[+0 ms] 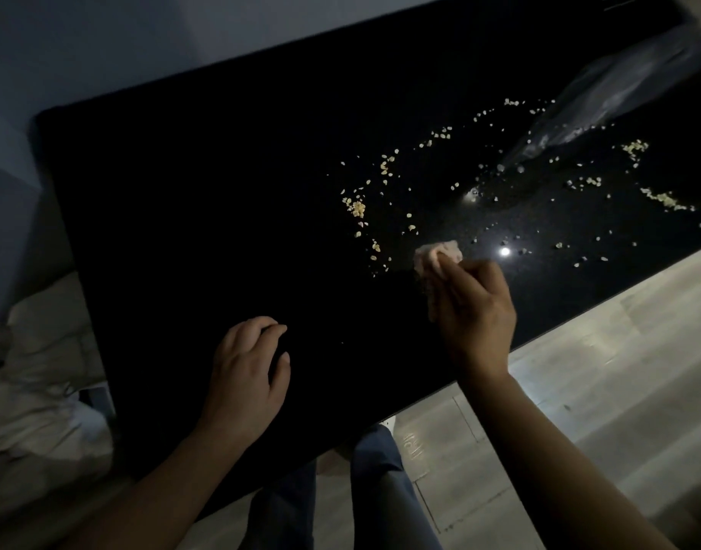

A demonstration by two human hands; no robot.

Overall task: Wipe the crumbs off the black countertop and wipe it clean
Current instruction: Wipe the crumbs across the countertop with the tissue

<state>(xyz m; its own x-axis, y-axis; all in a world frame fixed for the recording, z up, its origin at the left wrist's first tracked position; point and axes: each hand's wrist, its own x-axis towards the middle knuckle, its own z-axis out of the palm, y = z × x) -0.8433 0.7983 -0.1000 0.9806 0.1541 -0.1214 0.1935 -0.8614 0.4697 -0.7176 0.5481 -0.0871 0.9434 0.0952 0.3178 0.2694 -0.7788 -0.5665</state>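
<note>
A dimly lit room, seen from the head camera: a glossy black desk (182, 192) runs diagonally across the frame, its far edge against a pale wall (103, 41) and its near edge above a light wood-plank floor (618, 371). Pale crumbs (357, 208) lie scattered over the right half of the desk in loose arcs and small heaps, from the middle out towards the right edge of the frame. A clear plastic bag (618, 97) lies on the desk at the upper right, among the farthest crumbs, and a bright spot of reflected light shows on the surface just right of the cloth. The right hand (476, 311) reaches in over the near edge, fingers curled round a pinkish cloth (440, 252) that it presses to the desk just beside the nearest crumbs. The left hand (247, 375) rests on the dark, crumb-free left part of the desk, fingers loosely bent with their tips on the surface, holding nothing, well apart from the cloth. The left half of the desk stretches bare to its rounded far corner. Rumpled pale fabric (43, 371) lies beyond the left edge, and the person's blue trousers (380, 470) show below the near edge.
</note>
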